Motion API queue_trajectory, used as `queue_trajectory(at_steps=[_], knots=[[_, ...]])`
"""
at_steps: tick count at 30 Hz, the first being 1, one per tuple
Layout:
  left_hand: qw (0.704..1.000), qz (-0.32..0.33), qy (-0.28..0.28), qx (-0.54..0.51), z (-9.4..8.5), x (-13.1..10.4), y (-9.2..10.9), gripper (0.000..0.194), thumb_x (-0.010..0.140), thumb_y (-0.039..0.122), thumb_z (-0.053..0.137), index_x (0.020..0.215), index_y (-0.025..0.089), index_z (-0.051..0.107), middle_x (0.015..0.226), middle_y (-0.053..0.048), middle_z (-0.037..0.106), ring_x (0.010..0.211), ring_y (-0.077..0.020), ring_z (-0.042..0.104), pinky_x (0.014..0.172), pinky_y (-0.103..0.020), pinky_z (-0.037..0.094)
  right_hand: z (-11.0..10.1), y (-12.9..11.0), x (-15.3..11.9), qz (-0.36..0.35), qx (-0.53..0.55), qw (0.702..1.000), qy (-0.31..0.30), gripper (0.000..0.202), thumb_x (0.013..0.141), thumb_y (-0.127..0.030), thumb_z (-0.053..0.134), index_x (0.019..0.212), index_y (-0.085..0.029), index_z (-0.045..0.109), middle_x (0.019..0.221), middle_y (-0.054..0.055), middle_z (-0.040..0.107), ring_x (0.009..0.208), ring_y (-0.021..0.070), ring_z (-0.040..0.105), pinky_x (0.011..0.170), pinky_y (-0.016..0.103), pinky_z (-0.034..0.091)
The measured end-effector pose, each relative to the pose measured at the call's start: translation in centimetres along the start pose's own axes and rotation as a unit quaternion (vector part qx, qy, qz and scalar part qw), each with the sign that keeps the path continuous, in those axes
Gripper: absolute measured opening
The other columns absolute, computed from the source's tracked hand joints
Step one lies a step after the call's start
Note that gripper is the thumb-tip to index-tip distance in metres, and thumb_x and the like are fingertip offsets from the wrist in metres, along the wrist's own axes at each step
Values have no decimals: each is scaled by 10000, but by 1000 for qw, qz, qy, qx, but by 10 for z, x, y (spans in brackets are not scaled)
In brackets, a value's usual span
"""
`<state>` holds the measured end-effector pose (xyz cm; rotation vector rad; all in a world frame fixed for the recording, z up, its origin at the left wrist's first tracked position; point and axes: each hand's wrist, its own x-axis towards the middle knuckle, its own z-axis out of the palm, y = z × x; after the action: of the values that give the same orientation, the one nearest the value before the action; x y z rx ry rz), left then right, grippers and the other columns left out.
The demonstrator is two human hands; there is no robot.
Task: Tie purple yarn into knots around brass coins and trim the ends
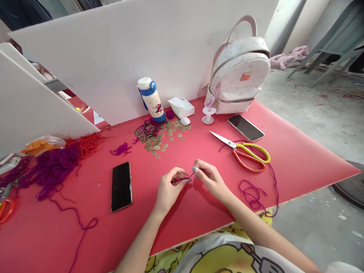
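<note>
Near the front edge of the red table (204, 204), my left hand (170, 187) pinches a short piece of purple-red cord (184, 179) between thumb and fingers. Close to its right, my right hand (209, 178) holds the other part of that cord in a thumb-and-finger pinch. The cord runs between the two hands, and a small loop hangs below the left fingertips. Beyond my right hand lie scissors (247, 153) with one yellow and one red handle. A loose purple thread (253, 193) curls on the table to the right of my right hand.
A black phone (121, 186) lies left; another phone (246, 127) lies back right. Coins (155, 140), a bottle (152, 100), a tissue pack (183, 109), a white spool (208, 115) and a backpack (239, 76) stand along the white partition. Purple yarn (57, 165) heaps at far left.
</note>
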<state>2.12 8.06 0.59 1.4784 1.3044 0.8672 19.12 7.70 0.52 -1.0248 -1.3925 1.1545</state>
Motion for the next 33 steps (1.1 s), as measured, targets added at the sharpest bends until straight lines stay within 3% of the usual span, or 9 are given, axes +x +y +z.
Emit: queue_trajectory(at_steps=[3, 7, 12, 16, 19, 23, 25, 28, 33], knots=[[999, -10, -16, -32, -2, 0, 0, 242, 761, 264, 755, 986, 175, 773, 754, -43, 762, 610, -153, 653, 588, -244, 522, 2, 3, 1, 12, -27, 1000, 7, 405, 980, -497, 473, 704, -206, 528, 653, -5, 540, 601, 140, 481, 602, 266, 417], [999, -8, 24, -47, -4, 1, 1, 149, 775, 321, 754, 764, 175, 778, 689, -35, 733, 573, -151, 620, 522, -239, 491, 3, 9, 0, 33, -55, 998, 15, 327, 971, -445, 515, 771, -201, 601, 696, 11, 621, 630, 154, 544, 615, 274, 439], [997, 39, 51, -44, -7, 2, 2, 160, 816, 319, 726, 722, 191, 746, 731, -14, 674, 585, -121, 572, 514, -224, 433, 8, 17, -1, 19, -136, 989, -55, 228, 910, -423, 640, 857, -213, 714, 779, 32, 697, 699, 183, 599, 657, 296, 455], [994, 63, 84, 35, -8, 2, 1, 143, 842, 260, 685, 731, 183, 733, 723, -19, 662, 630, -138, 579, 571, -234, 436, 8, 17, -3, -13, -161, 985, -58, 197, 959, -302, 577, 855, -228, 727, 821, 42, 709, 729, 193, 617, 685, 300, 460], [979, 93, 90, 159, -11, 2, 0, 129, 861, 222, 670, 759, 196, 745, 736, -10, 673, 594, -126, 549, 567, -236, 396, 6, 14, -3, -56, -214, 974, -54, 216, 982, -236, 524, 917, -237, 729, 866, 55, 687, 770, 201, 614, 685, 297, 454], [945, 151, 44, 288, -16, 2, 1, 129, 879, 263, 692, 783, 236, 773, 723, 6, 683, 560, -118, 528, 547, -247, 333, 5, 13, -4, -89, -253, 963, -32, 231, 996, -228, 511, 898, -249, 720, 878, 59, 678, 818, 205, 616, 714, 302, 458], [947, 173, -8, 269, -19, 3, 1, 147, 887, 280, 692, 772, 237, 773, 729, 0, 688, 611, -130, 562, 570, -247, 346, 5, 14, -4, -93, -231, 968, -13, 223, 990, -246, 537, 856, -244, 715, 851, 51, 675, 783, 193, 610, 697, 296, 460], [971, 172, -66, 154, -20, 4, 0, 165, 890, 272, 688, 751, 210, 750, 744, -12, 670, 633, -134, 561, 592, -246, 375, 4, 15, -4, -83, -173, 981, 25, 199, 953, -266, 609, 782, -225, 701, 778, 32, 648, 669, 164, 559, 610, 281, 434], [986, 162, -18, 27, -14, 2, 3, 251, 919, 293, 645, 696, 181, 614, 715, 2, 550, 614, -119, 481, 553, -237, 350, 4, 13, -2, -67, -125, 989, 47, 164, 910, -227, 655, 748, -213, 680, 726, 5, 587, 600, 139, 475, 547, 266, 379]])
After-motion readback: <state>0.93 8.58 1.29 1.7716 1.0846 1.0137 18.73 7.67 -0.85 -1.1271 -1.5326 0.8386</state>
